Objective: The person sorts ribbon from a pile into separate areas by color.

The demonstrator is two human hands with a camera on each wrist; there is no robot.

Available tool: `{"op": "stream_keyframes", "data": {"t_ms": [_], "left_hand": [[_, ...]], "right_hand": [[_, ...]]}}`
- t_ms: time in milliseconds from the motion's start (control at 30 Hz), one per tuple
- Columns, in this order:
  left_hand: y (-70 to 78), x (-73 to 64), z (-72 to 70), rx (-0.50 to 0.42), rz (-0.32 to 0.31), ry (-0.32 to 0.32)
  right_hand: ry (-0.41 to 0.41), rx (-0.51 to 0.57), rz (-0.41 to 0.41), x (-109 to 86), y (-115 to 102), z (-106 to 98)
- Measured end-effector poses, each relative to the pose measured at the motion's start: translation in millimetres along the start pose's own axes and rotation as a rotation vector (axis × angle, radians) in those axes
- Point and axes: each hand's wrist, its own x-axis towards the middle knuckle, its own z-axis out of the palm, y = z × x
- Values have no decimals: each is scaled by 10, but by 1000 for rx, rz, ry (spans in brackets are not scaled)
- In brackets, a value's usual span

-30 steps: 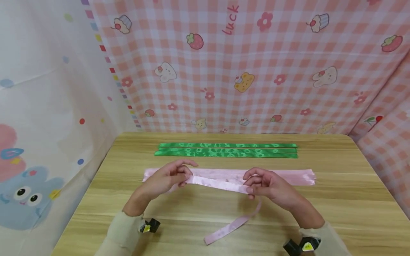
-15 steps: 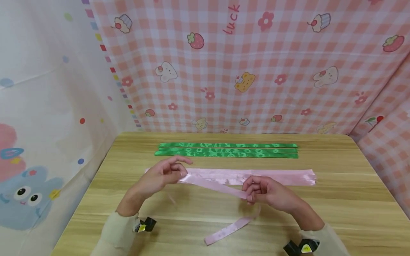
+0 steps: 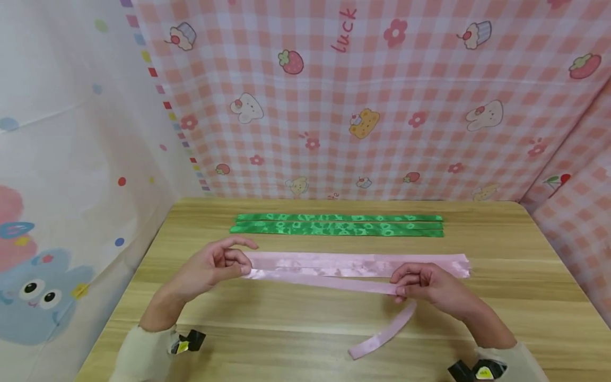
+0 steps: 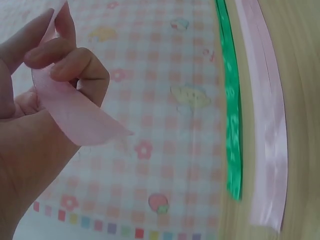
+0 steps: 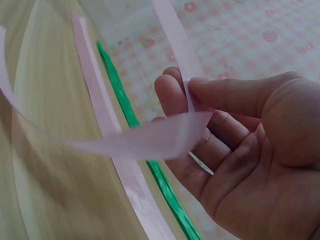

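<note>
A pink satin ribbon [image 3: 320, 280] stretches between my two hands, close over the near side of the table. My left hand [image 3: 210, 268] pinches it near one end, and a short tail hangs past the fingers in the left wrist view. Between thumb and fingers, my right hand [image 3: 436, 289] pinches the same ribbon farther along. From there a longer tail curves down toward me in the head view. Just behind the held piece, more pink ribbons [image 3: 353, 260] lie side by side on the table, their left end covered by my left hand.
Several green ribbons [image 3: 334, 227] lie parallel behind the pink ones on the wood-grain table [image 3: 267, 339]. A pink checked curtain [image 3: 324, 95] hangs along the table's back edge, and a white printed cloth [image 3: 95, 132] hangs at the left.
My left hand has moved left and my right hand right, so the ribbon span between them is longer and straighter. The loose tail has shifted right with the right hand.
</note>
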Motion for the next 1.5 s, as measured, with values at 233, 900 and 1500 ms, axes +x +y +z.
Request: {"op": "stream_keyframes", "data": {"t_ms": [233, 900, 1500], "left_hand": [[-6, -137, -143, 41, -58, 45], [-61, -322, -497, 147, -75, 109], [-469, -449, -608, 198, -267, 154]], "right_hand": [[11, -44, -17, -219, -66, -187], [60, -97, 14, -792, -257, -787], [294, -288, 238, -1056, 61, -1114]]}}
